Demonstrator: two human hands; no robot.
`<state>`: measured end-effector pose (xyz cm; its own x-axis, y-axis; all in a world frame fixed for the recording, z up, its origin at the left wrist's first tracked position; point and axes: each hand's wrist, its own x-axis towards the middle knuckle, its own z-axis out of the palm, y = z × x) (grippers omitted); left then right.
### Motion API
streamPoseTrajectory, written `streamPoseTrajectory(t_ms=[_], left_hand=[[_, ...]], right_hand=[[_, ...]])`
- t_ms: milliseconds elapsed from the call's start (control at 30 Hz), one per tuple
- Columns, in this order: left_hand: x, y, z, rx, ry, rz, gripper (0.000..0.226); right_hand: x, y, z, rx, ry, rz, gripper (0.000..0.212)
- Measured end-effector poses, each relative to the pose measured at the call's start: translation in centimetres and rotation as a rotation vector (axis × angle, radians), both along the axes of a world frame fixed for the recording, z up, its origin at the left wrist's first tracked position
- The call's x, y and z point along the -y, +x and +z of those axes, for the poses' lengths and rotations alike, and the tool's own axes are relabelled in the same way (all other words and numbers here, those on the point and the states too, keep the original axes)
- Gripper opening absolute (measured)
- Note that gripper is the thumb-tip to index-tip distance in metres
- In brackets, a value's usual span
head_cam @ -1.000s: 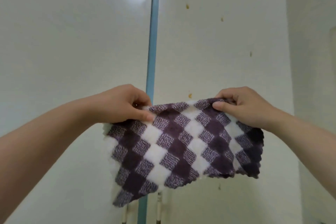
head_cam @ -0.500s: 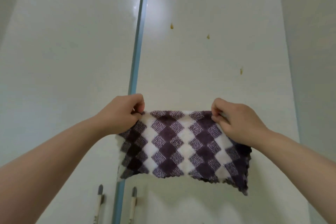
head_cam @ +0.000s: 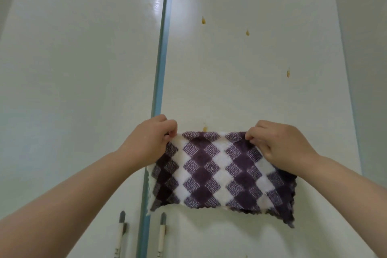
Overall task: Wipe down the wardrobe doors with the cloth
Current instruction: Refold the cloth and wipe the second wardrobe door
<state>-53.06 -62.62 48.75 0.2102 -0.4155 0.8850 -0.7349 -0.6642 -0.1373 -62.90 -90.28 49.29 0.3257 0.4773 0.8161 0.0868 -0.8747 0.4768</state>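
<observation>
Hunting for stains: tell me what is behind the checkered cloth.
The cloth hangs before the right wardrobe door; its left edge overlaps the blue strip. One brown spot peeks above its top edge. Any marks behind the cloth are covered.

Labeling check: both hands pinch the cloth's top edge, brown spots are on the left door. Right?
Not quite. The head view shows the spots on the right door, right of the blue strip. The left hand and right hand do pinch the cloth at its top edge.
</observation>
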Motion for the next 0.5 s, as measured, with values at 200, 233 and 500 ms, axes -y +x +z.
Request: streamPoseTrajectory(t_ms=[200, 233, 500], left_hand=[[1.0, 1.4, -1.5, 0.328, 0.109, 0.251, 0.026], [1.1, 1.4, -1.8, 0.397, 0.097, 0.292, 0.021], [3.9, -1.1, -4.1, 0.107, 0.067, 0.395, 0.020]], right_hand=[[0.2, 1.3, -1.4, 0.180, -0.207, -0.150, 0.029], [0.4, 1.5, -1.6, 0.227, -0.259, -0.152, 0.028], [-0.5, 1.2, -3.2, 0.361, -0.276, -0.405, 0.044]])
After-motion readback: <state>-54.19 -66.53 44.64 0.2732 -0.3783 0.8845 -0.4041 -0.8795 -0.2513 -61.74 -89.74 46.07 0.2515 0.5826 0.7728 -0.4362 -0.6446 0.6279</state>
